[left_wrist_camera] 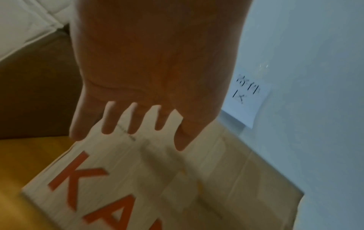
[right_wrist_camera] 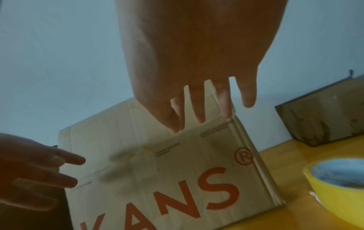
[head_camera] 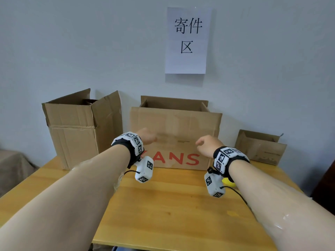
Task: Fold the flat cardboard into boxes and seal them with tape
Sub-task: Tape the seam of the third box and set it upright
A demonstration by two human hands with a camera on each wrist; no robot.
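Note:
A flat piece of cardboard (head_camera: 174,134) with red letters "KANS" stands on edge at the back of the wooden table (head_camera: 172,205), leaning on an open box behind it. My left hand (head_camera: 146,135) and right hand (head_camera: 206,143) hover just in front of its printed face, both empty. In the left wrist view the left hand (left_wrist_camera: 130,124) has its fingers spread and straight over the cardboard (left_wrist_camera: 177,179). The right hand (right_wrist_camera: 206,107) likewise reaches with loose straight fingers toward the cardboard (right_wrist_camera: 177,163). A yellow tape roll (right_wrist_camera: 338,183) lies on the table under my right wrist.
A tall open box (head_camera: 81,127) stands at the back left, another open box (head_camera: 174,104) behind the flat cardboard, and a small open box (head_camera: 261,147) at the back right. A paper sign (head_camera: 187,40) hangs on the wall. A dark cloth-covered object (head_camera: 14,167) sits left of the table.

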